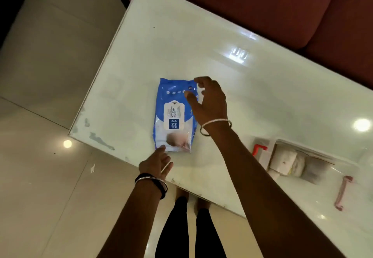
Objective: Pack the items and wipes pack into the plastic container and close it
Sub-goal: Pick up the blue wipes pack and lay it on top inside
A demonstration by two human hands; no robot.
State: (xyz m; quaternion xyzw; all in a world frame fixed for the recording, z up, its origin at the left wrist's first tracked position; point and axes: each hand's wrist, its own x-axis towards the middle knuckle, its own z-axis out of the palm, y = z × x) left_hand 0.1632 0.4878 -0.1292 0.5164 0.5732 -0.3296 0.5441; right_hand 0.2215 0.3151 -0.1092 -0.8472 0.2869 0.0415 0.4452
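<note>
A blue and white wet wipes pack (174, 116) lies flat on the white glossy table (222, 45). My right hand (207, 100) hovers over the pack's far right corner, fingers spread and curled, holding nothing that I can make out. My left hand (156, 163) touches the pack's near left corner with a fingertip, fingers loose. At the right stands the clear plastic container (302, 163) with red latches, white folded items inside it.
A pinkish red latch or handle (343, 193) lies by the container's near side. A dark red sofa (282, 5) runs along the table's far edge. Pale floor tiles (40, 116) lie to the left. My legs stand at the table's near edge.
</note>
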